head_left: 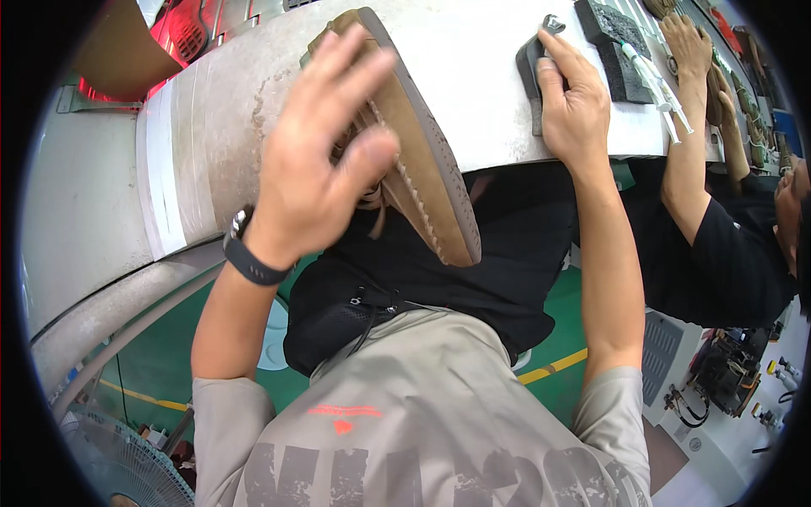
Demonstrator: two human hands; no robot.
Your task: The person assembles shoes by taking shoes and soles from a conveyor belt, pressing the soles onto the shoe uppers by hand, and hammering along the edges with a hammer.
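Observation:
A tan-brown suede lace-up shoe (404, 182) lies tilted on its side, its dark sole facing right and its toe sticking out past the table's near edge. My left hand (317, 160), a little blurred, is over the laced side with its fingers spread. It covers part of the upper, and I cannot tell whether it touches the shoe. To the right, my right hand (577, 106) has its thumb and fingers curled on a dark grey block-like piece (530, 80). A small shiny dark bit (552, 23) shows at its far end, by my fingertips.
A black foam-like block (617, 51) rests on the white worktable (473, 84), with white-green thin tools (655, 80) on it. A co-worker's arm (688, 127) reaches onto the table at right. Red-lit equipment (127, 93) stands far left; a fan (118, 460) is below.

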